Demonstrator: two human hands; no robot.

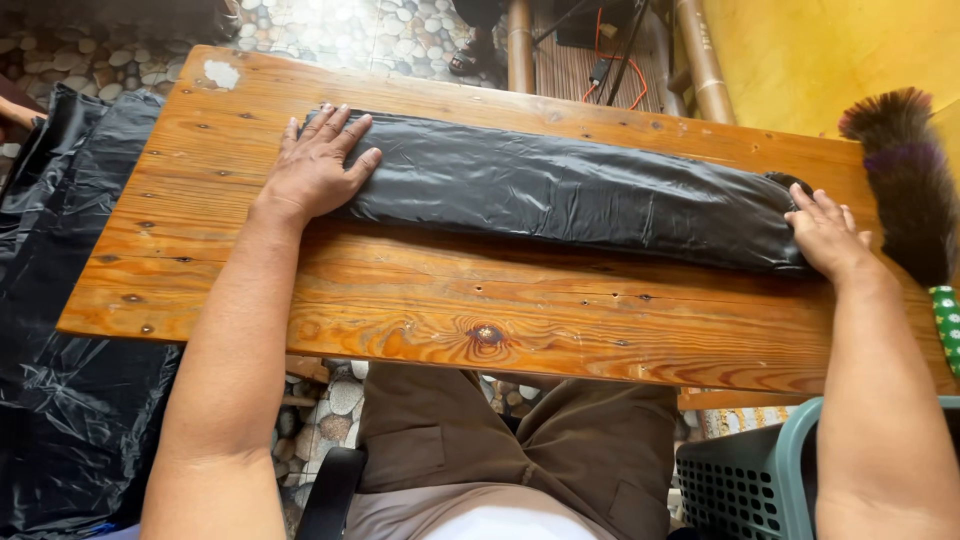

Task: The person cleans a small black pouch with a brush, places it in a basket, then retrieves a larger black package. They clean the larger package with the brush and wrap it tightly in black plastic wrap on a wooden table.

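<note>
Long folded black plastic sheet [570,190] lies lengthwise across knotty pine tabletop [400,300]; left hand [318,165] flat on its left end, grip unclenched, fingers spread; right hand [828,235] flat on right end, grasping nothing; dark feather duster [905,180] just beside.

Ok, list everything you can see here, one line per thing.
plastic bundle: one, black, long folded strip lying across the table
table: one, brown wood, in front of the person
plastic sheet: one, black, crumpled left of the table
duster: one, dark feathers with green handle, table's right end
basket: one, grey-green, bottom right
floor: pebbled, beyond the table
left hand: flat on the bundle's left end
right hand: on the bundle's right end
</note>
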